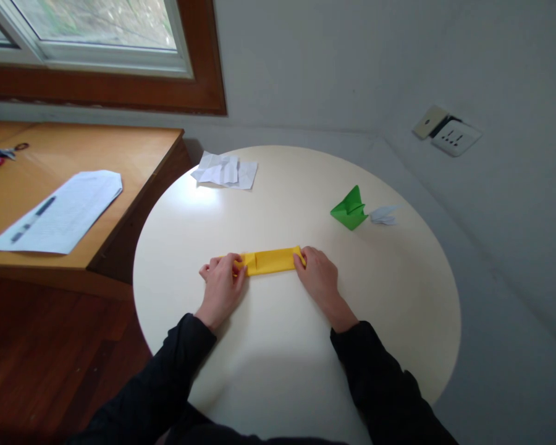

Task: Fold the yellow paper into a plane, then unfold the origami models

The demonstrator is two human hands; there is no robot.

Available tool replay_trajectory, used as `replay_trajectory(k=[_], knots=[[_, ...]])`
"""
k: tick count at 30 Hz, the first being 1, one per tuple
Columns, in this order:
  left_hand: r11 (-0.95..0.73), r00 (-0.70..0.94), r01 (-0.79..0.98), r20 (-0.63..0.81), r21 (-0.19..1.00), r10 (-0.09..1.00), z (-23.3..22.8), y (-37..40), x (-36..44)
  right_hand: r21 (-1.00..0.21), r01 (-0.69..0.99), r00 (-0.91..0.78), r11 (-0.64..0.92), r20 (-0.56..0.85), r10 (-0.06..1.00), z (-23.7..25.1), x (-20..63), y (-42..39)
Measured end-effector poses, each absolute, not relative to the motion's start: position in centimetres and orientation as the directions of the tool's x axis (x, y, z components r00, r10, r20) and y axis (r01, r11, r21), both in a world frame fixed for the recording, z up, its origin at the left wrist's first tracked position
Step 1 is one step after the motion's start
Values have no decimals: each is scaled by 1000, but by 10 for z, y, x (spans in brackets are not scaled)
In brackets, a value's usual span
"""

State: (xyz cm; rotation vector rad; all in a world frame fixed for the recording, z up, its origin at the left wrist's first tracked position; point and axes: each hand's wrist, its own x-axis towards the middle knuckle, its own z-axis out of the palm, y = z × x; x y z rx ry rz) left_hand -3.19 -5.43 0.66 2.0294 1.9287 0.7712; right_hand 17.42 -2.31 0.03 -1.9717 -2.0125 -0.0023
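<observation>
A long, narrow strip of folded yellow paper [275, 261] lies across the middle of the round white table, slightly tilted up to the right. My left hand [223, 281] grips its left end, thumb and fingers pressed on the paper near a crease. At the other end, my right hand [320, 275] pinches the strip between thumb and fingers. Part of the yellow paper's left end is hidden under my left fingers.
White paper sheets [227, 171] lie at the round table's [282, 395] back left. Folded green paper [351, 209] and a small folded white piece [383, 215] sit back right. A wooden desk [139, 154] on the left holds papers [81, 204], a pen [33, 219] and scissors [4, 154].
</observation>
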Motion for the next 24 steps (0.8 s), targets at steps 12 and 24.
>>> replay_trajectory(k=[12,24], knots=[[-244,215,945,146,218,966,14,-50,-28,-259,962,17,81,355,935,-3,175,-23],[-345,349,909,26,235,937,31,-37,-39,-158,820,-475,550,348,808,-18,152,-60]])
